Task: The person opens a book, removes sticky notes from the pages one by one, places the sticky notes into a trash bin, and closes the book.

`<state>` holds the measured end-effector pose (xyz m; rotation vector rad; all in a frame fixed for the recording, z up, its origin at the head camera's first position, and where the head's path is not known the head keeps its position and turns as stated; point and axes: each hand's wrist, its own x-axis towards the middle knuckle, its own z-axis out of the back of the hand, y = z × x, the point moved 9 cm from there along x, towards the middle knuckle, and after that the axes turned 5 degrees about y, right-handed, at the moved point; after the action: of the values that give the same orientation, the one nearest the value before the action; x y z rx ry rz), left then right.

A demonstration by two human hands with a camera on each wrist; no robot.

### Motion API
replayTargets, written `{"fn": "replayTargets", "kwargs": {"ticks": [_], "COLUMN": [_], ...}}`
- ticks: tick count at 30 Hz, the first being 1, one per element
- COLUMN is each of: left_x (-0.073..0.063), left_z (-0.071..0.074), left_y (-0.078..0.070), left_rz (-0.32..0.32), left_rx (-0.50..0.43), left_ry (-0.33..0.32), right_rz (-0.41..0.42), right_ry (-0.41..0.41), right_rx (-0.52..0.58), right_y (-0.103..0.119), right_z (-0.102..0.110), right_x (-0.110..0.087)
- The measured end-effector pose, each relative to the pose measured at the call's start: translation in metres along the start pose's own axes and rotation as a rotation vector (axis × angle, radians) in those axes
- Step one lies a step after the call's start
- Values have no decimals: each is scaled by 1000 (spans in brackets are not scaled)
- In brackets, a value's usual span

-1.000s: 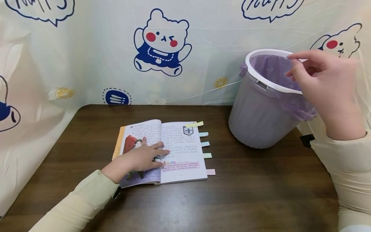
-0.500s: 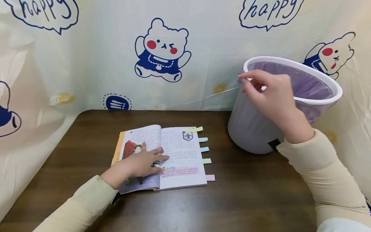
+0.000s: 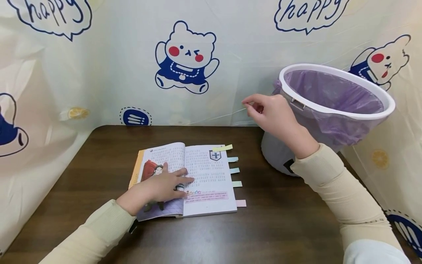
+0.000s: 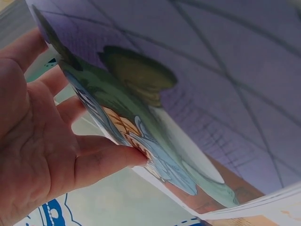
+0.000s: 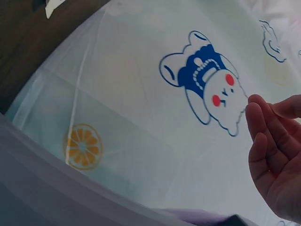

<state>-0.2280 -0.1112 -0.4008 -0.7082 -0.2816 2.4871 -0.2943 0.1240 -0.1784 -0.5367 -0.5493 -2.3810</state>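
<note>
Left of the middle of the dark wooden table (image 3: pixel 283 220), the left hand (image 3: pixel 165 186) rests on an open illustrated book (image 3: pixel 206 176), its fingers spread apart and clamped on nothing. The left page bows up toward the spine, so a lifted palm could probably let it spring over and lose the place, and a sideways push could crease it. The book looks thick, with dense rows of print on both pages; a red-clad cartoon figure (image 3: pixel 149 169) shows beside the fingers, and on the right page a shield with a cross (image 3: pixel 215 155) sits above a pink text panel (image 3: pixel 207 198). Five coloured tabs (image 3: pixel 237 184) jut past its right edge.

Farther off, toward the table's back edge, the right hand (image 3: pixel 273 112) hangs in the air, thumb and forefinger tips nearly together; whether anything tiny sits between them cannot be told. Its cream sleeve (image 3: pixel 333 187) passes before the grey bin (image 3: pixel 273 154) at the back right corner; a backward swing might snag the purple liner (image 3: pixel 343 130) or tip the bin. Behind hangs a bear-printed sheet (image 3: pixel 237 47).
</note>
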Motion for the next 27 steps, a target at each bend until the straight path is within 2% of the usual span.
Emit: {"fn": "replayTargets", "kwargs": {"ticks": [5, 11, 20, 27], "left_x": [0, 2, -1, -1], "left_z": [1, 0, 1, 1], "left_y": [1, 1, 2, -2], "left_rz": [6, 11, 25, 13], "left_rx": [15, 18, 20, 9], "left_ry": [0, 12, 6, 4], "right_rz": [-74, -176, -288, -345], "right_ry": [148, 248, 326, 335], "right_rx": [14, 49, 164, 170], "right_y": [-15, -39, -67, -82], "right_z": [-38, -74, -124, -155], "right_x": [7, 4, -1, -6]}}
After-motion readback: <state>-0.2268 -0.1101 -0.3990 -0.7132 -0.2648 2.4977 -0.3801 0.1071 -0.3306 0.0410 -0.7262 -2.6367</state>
